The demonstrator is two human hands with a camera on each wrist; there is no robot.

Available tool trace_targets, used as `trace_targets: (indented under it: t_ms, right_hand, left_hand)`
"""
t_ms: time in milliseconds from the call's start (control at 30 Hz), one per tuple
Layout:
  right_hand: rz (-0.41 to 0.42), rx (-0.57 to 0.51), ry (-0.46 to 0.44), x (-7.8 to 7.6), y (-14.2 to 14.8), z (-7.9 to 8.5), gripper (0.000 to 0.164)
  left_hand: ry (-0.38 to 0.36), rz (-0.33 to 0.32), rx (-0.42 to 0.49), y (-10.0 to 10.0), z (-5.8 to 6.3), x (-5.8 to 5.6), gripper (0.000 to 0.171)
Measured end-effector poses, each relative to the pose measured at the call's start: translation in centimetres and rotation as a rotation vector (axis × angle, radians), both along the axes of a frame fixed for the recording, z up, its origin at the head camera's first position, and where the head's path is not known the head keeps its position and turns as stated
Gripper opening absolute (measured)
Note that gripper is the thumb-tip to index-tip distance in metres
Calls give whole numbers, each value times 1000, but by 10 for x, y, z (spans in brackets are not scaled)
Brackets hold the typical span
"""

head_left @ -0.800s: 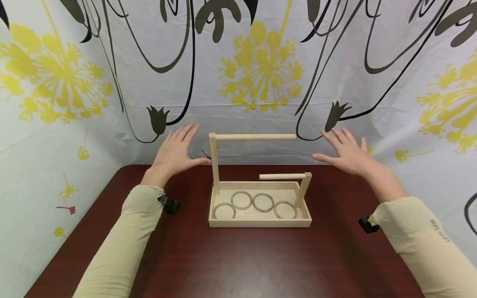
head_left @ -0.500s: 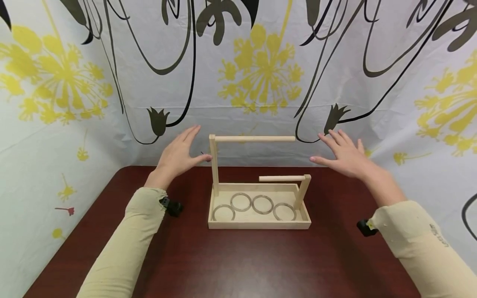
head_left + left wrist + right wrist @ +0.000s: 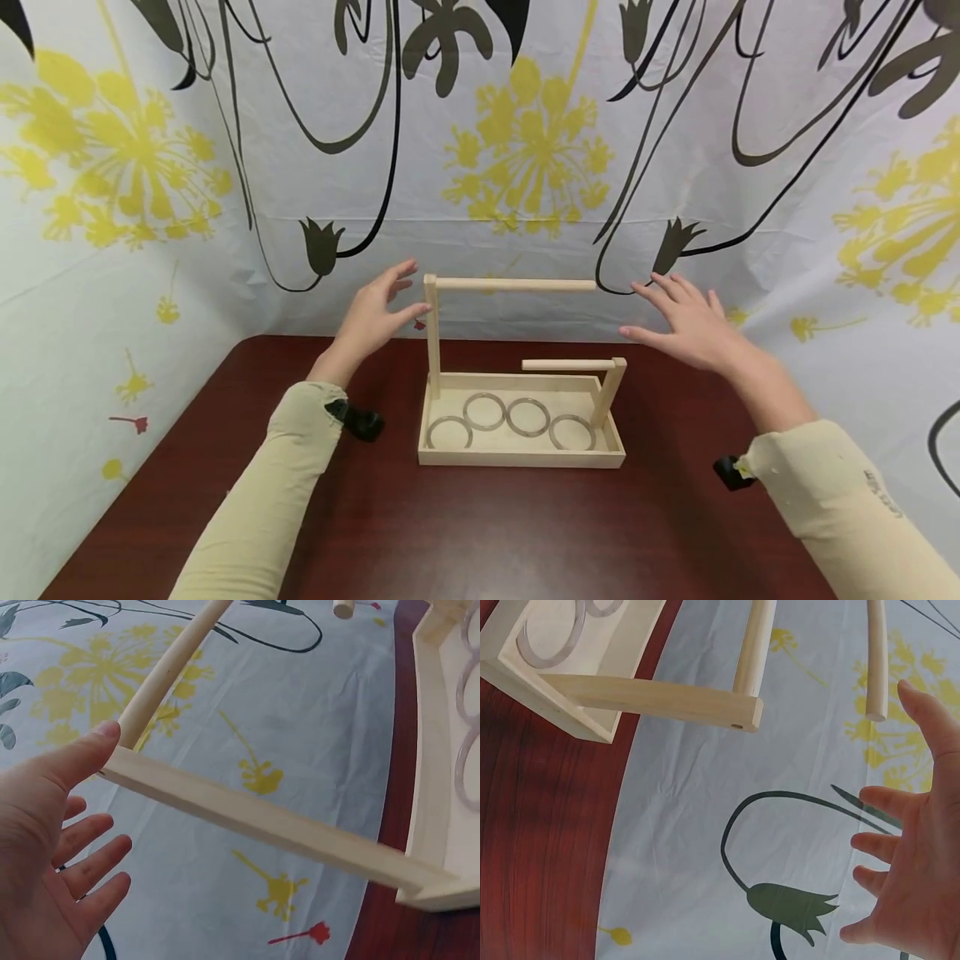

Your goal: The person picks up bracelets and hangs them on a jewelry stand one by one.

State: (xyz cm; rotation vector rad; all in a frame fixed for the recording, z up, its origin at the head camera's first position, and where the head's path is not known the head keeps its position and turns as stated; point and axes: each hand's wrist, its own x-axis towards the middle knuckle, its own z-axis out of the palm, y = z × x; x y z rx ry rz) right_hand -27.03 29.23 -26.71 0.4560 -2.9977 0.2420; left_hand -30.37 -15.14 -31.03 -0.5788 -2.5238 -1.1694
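Observation:
A shallow wooden tray [image 3: 521,459] stands on the table, with several clear rings [image 3: 528,400] lying flat inside. From its left end rises a tall post [image 3: 433,342] bearing a long horizontal rod [image 3: 517,285]. A shorter post [image 3: 609,395] at the right end carries a short rod [image 3: 567,365] pointing left. My left hand [image 3: 367,317] is beside the tall post's top. In the left wrist view its thumb [image 3: 90,750] overlaps that corner; whether it touches, I cannot tell. My right hand [image 3: 686,325], fingers spread, hovers above and right of the short post, holding nothing.
The dark red wooden table [image 3: 480,533] extends in front of the tray and to both sides. A white cloth [image 3: 525,250] printed with yellow and dark flowers hangs behind and along the sides. Each wrist wears a small black camera [image 3: 363,423].
My left hand has moved right toward the tall post, and its fingers have bent slightly. My right hand has drifted a little left and lower. The tray and rings have stayed put.

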Motion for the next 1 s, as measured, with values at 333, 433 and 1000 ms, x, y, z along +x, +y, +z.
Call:
trace_targets:
  t_ms: [333, 433, 1000]
  right_hand:
    - [10, -17, 15, 7, -4, -3, 84]
    - [18, -27, 22, 10, -4, -4, 83]
    - [87, -156, 119, 31, -27, 6, 68]
  left_hand:
    - [-94, -112, 311, 11, -11, -10, 66]
    - [-114, -133, 346, 13, -12, -12, 58]
    - [-160, -197, 432, 11, -25, -30, 35]
